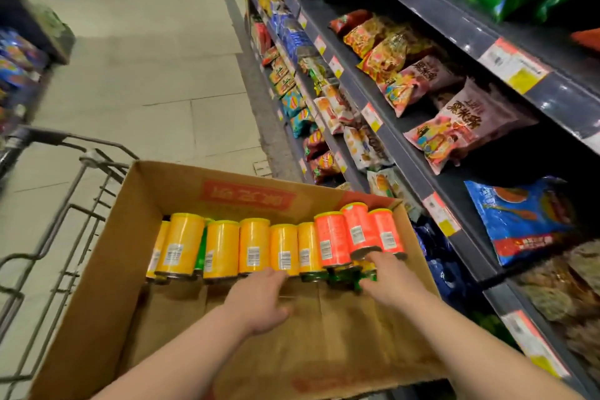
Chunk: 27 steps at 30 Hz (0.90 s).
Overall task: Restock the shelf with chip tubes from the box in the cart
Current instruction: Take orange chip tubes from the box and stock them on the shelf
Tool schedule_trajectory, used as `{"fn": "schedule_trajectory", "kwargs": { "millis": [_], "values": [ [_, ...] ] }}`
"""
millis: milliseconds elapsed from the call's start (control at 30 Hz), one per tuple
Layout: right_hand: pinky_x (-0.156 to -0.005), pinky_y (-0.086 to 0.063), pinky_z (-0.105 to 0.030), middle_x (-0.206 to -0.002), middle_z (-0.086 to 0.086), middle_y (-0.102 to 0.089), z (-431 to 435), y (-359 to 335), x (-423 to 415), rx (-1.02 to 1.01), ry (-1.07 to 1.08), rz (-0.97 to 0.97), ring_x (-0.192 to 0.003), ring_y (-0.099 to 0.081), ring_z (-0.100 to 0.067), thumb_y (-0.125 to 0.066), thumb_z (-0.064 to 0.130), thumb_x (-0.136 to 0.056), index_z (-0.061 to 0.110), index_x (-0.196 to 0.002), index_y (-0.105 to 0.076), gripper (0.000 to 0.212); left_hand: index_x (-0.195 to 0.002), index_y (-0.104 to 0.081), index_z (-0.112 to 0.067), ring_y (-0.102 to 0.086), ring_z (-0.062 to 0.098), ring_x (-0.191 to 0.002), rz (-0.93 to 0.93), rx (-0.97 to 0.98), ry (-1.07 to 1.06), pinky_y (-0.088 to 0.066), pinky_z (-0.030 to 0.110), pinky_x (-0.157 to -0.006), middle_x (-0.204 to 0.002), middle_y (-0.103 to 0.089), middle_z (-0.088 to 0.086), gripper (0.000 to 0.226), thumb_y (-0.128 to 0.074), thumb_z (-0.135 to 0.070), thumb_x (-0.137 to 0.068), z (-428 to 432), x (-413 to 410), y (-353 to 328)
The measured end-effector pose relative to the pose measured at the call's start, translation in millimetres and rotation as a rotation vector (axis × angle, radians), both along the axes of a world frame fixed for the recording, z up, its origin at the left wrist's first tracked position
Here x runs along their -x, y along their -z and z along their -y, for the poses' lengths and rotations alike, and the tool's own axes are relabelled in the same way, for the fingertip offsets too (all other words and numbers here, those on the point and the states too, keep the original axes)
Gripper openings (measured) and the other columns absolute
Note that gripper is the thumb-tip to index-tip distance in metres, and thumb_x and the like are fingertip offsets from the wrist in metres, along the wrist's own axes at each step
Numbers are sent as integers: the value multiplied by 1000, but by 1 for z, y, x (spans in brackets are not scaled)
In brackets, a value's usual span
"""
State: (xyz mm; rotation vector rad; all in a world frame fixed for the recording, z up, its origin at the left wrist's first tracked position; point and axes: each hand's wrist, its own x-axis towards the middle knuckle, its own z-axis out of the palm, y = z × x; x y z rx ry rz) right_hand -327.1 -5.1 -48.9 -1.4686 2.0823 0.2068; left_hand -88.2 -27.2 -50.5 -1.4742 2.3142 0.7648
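Chip tubes, yellow and orange, lay bases toward the person; left hand touched them straight-fingered, hold of right hand unclear.

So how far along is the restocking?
Roughly midway, I'd guess: the near half of the box is bare cardboard. The left hand and right hand are at the tube ends; none lifted yet. Remaining: yellow tubes, three orange tubes, green tubes beneath.
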Motion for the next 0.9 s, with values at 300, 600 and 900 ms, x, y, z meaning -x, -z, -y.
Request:
{"fn": "schedule_trajectory", "kwargs": {
  "millis": [300, 600, 900],
  "values": [
    [-92, -47, -41, -129, -6, -50, 61, 36, 46, 74, 35, 102, -116, -52, -28, -58, 42, -85, 20, -132, -42, 54, -148, -26, -25, -43, 21, -131, -54, -136, -170, -40, 33, -103, -149, -35, 1, 73, -57, -48, -86, 42, 66, 21],
    [-99, -44, -44, -136, -9, -46, 87, 67, 49, 44, 117, 137, -122, -48, -30, -62, 54, -80, 16, -142, -29, 80, -140, -35, -15, -50, 23, -122, -290, -299, -587, -41, 31, -98, -137, -50, 7, 68, -69, -31, -83, 76, 120, 42],
    [-102, -40, -41, -142, -4, -41, 80, 72, 44, 102, 174, 278, -128, -44, -28, -69, 46, -80, 22, -145, -24, 83, -132, -44, -11, -58, 26, -112, -416, -349, -942, -48, 36, -96, -127, -58, 10, 70, -77, -35, -75, 83, 137, 69]
  ]
}}
